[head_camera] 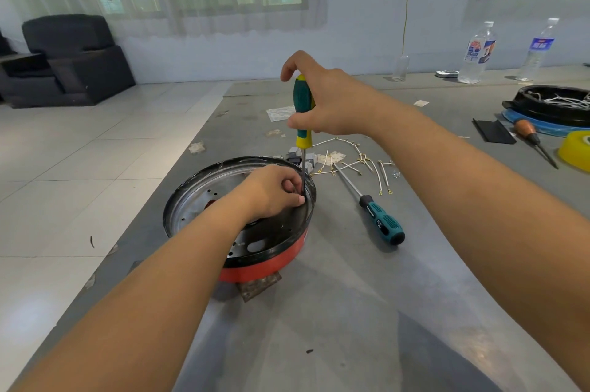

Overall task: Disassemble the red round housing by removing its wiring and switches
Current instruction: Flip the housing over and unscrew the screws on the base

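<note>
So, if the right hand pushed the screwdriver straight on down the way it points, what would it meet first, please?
The right hand holds the screwdriver upright, tip inside the red housing near its far rim, beside the left hand. Pushed straight down, it would probably meet the housing's inner part there first; the tip itself is hidden.

Bare desk (335,311) lies open in front of the red housing (274,260). To its right a spare screwdriver (380,220) blocks the way; beyond it, loose wires (354,161) and switches (300,156) crowd the far side.
</note>
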Demonstrator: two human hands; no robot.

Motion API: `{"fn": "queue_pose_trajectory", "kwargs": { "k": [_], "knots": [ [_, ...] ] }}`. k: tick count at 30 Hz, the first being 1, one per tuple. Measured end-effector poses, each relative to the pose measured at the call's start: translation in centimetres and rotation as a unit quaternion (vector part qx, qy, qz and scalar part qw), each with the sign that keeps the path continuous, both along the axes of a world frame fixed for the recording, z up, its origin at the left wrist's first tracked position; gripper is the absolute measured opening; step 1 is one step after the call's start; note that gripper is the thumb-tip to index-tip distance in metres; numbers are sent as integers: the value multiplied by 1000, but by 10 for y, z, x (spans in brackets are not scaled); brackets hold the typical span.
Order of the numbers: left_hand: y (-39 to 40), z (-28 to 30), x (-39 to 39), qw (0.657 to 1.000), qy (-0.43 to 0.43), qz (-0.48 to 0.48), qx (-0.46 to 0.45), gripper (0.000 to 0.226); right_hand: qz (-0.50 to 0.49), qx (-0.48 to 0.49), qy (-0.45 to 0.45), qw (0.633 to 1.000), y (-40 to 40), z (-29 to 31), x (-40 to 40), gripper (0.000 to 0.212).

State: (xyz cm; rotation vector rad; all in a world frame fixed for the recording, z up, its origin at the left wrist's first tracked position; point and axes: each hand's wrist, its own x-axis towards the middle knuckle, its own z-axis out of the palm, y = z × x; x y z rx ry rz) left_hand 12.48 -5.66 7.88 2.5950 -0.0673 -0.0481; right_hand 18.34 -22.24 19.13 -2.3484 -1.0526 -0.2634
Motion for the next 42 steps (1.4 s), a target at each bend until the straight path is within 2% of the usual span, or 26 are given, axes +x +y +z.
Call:
{"fn": "queue_pose_trajectory", "kwargs": {
  "k": [3, 9, 12, 15, 20, 23, 29, 32, 34, 37, 39, 42],
  "knots": [
    [-1, -2, 2, 1000, 0, -3, -12, 18, 7, -15, 11, 1000, 0, 1, -2, 55],
    [-1, -3, 3, 999, -20, -24, 24, 19, 56, -14, 86, 995, -5, 15, -10, 45],
    [-3, -3, 1, 997, -39, -43, 55, 17, 45, -28, 61, 997, -6, 19, -7, 40],
    [-7, -7, 2, 994, -52, -45, 89, 27, 16, -27, 23, 999, -5, 14, -6, 30],
    [-11, -9, 0, 990, -40, -38, 130, 34, -20, -27, -15, 999, 0, -2, -1, 58],
    [-10, -10, 0, 988, -46, -45, 138, 25, -7, -15, 3, 1000, 1, -3, 0, 63],
    [-7, -10, -1, 983, -71, -55, 161, 22, 65, -9, 74, 995, 4, 8, -8, 48],
    [-4, -12, -2, 989, -91, -56, 100, 22, 76, 1, 99, 992, 0, 19, -10, 39],
    [-2, -11, -1, 993, -87, -58, 58, 12, 51, -19, 79, 995, -2, 21, -10, 36],
    [-1, -10, -1, 993, -84, -64, 54, 6, 17, -46, 33, 998, -1, 16, -12, 35],
    [-2, -10, -1, 993, -86, -59, 54, 6, -22, -66, -56, 996, 0, 12, -9, 37],
    [-4, -11, 1, 993, -83, -46, 67, 10, -86, -99, -191, 973, 3, 4, -6, 47]
  ]
}}
